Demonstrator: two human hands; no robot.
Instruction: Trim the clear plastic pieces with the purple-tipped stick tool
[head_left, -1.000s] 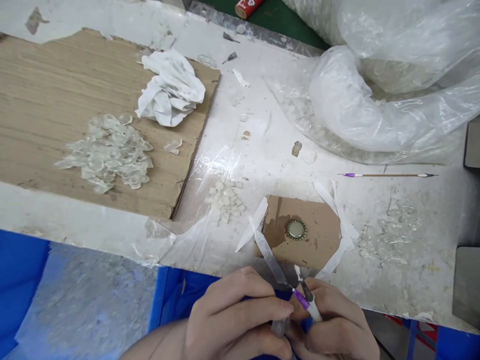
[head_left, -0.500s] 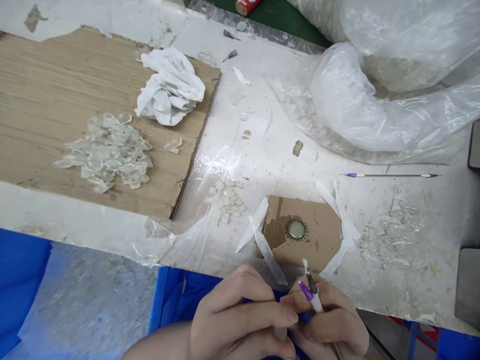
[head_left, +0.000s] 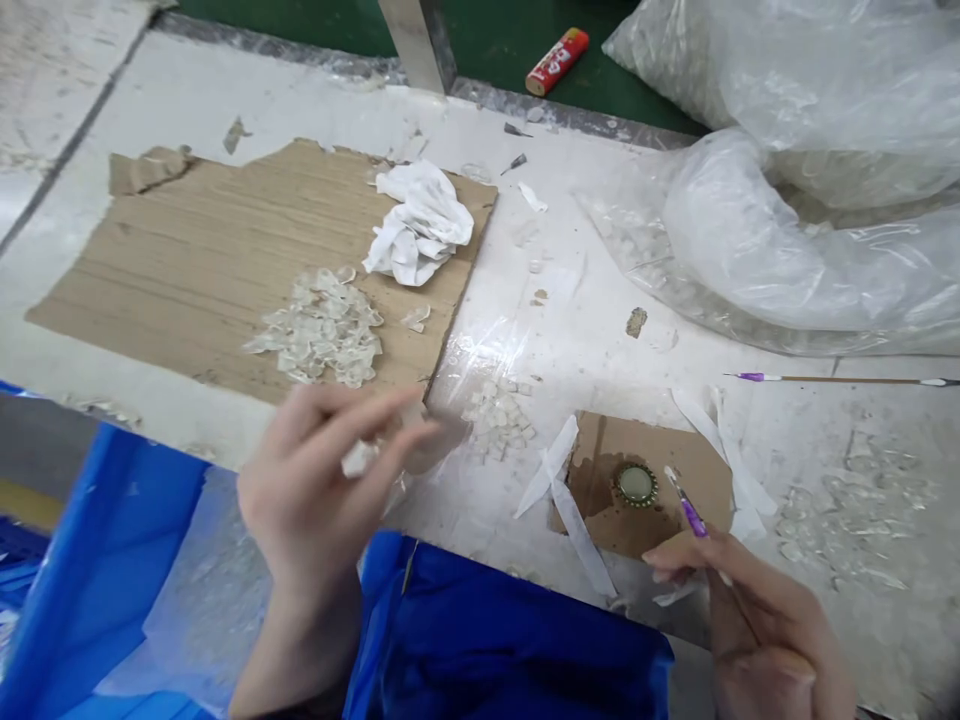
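My left hand (head_left: 330,480) is over the table edge, by the near edge of the cardboard sheet (head_left: 187,260). Motion blurs its fingers, and I cannot make out whether a small translucent piece is between them. A thin stick tool (head_left: 694,518) with a purple band and a whitish tip is pinched in my right hand (head_left: 765,620). That tip points at a small taped cardboard piece (head_left: 690,470), right of an upturned bottle cap (head_left: 637,485) with something pale in it. A heap of clear, curved pieces (head_left: 326,330) lies on the large sheet beyond my left hand.
Small whitish blocks (head_left: 501,418) are piled mid-table. More clear pieces (head_left: 855,520) lie at right, below a second stick tool (head_left: 847,379). Crumpled tissue (head_left: 420,225) sits on the cardboard sheet. Large plastic bags (head_left: 787,240) fill the back right. A blue bin (head_left: 480,630) is below the edge.
My hands have come apart: the left swung away to the left, the right moved right with the stick tool. The view has shifted, showing more of the left side.
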